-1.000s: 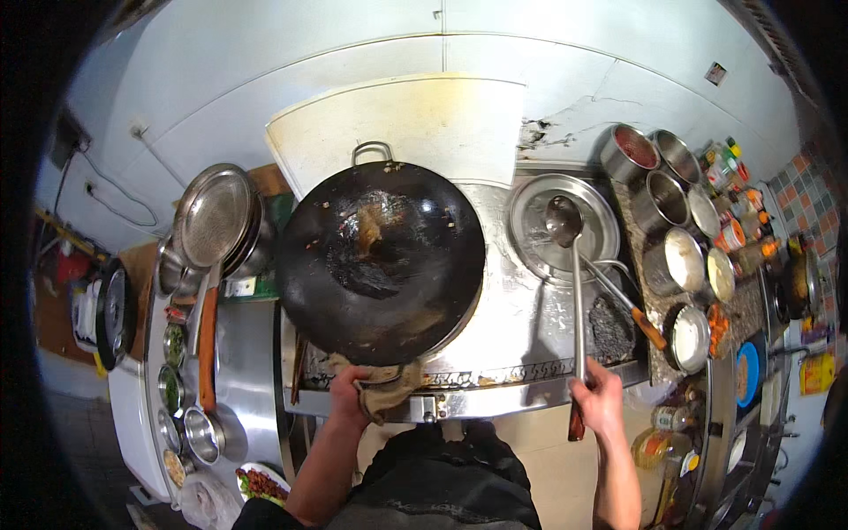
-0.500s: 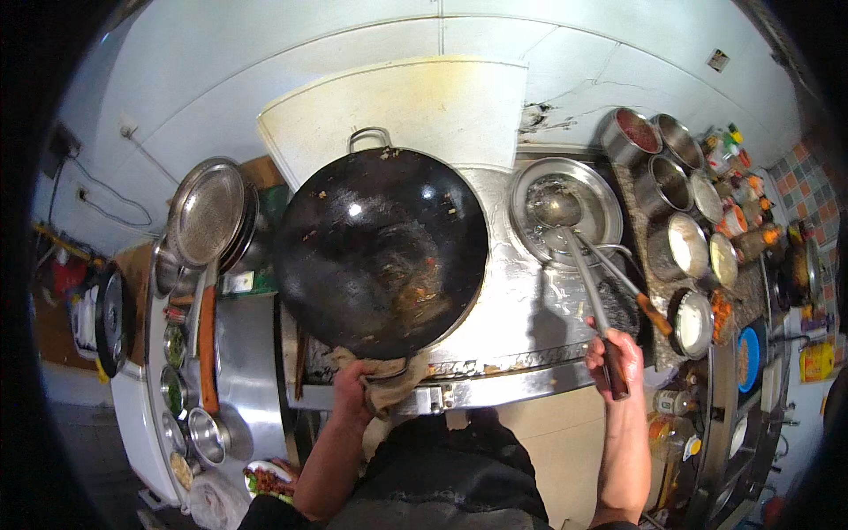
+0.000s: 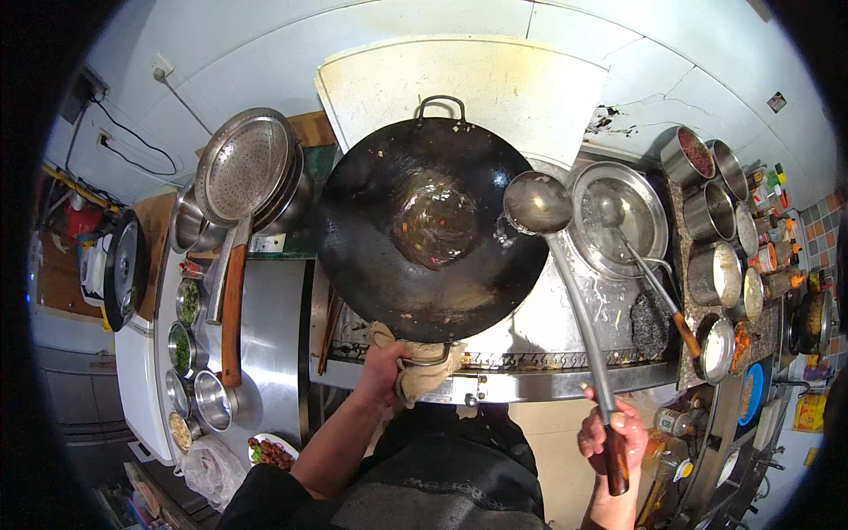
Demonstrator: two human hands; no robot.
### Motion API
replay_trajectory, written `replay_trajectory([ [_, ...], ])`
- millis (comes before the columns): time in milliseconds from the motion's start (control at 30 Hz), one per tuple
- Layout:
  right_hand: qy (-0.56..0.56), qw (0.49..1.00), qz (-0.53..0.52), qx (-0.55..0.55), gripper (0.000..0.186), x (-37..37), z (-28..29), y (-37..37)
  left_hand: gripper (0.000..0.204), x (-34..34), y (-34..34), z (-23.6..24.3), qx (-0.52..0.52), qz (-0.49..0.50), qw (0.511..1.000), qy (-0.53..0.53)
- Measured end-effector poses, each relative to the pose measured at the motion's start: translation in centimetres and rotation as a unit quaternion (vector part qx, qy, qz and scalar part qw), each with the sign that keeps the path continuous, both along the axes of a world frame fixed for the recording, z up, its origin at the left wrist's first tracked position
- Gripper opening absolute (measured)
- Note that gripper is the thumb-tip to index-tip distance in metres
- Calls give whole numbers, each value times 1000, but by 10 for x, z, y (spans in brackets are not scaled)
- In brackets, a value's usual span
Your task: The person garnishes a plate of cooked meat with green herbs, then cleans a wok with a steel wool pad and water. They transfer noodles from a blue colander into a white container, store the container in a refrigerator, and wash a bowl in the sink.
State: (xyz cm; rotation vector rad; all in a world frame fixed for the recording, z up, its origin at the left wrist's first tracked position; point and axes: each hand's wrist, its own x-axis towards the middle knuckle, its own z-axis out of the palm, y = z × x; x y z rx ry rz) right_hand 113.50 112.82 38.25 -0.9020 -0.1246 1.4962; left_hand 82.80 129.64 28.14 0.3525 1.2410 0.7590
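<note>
A big black wok [image 3: 371, 278] sits on the stove in front of me, with a pool of murky liquid and bits of food [image 3: 433, 221] at its bottom. My left hand [image 3: 382, 373] is closed round the wok's near handle [image 3: 430, 356] through a tan cloth [image 3: 426, 382]. In my right hand [image 3: 617, 433] is the wooden end of a long-handled steel ladle [image 3: 539, 205]. The ladle's bowl hangs over the wok's right rim, with drops beside it. To its right, a second ladle [image 3: 652, 281] rests in a steel basin [image 3: 654, 247].
A round perforated strainer [image 3: 246, 168] with a wooden handle lies over stacked pans on the left. Small steel bowls of chopped greens [image 3: 183, 349] line the left counter, near a plate of food [image 3: 272, 452]. Steel pots [image 3: 709, 210] and bottles crowd the right side. A dark scouring pad [image 3: 651, 325] lies below the basin.
The ladle in my right hand has moved left, out of the basin to the wok's rim. More liquid now pools in the wok. My left hand keeps its hold. The view has shifted.
</note>
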Motion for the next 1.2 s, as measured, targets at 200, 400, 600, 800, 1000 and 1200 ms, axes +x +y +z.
replay_trajectory([
  [200, -142, 978, 92, -124, 46, -32, 0, 8, 33, -5, -2, -14, -31, -25, 998, -44],
  [400, -405, 902, 75, -126, 39, -29, -9, 5, 45, -8, -5, -36, 10, 0, 991, -133],
  [600, -462, 878, 19, -123, 34, 19, -27, 17, 48, -7, -2, -35, -35, -6, 989, -145],
  [800, -521, 824, 34, -220, 15, 64, -72, 52, 45, -3, -3, -21, 11, 9, 987, -161],
  [1000, -239, 949, -104, -176, 32, 92, -120, 83, 38, -5, -4, -24, -3, 5, 988, -153],
  [1200, -51, 991, -121, -17, 42, 94, -98, 64, 36, -5, -4, -22, 33, -1, 982, -186],
])
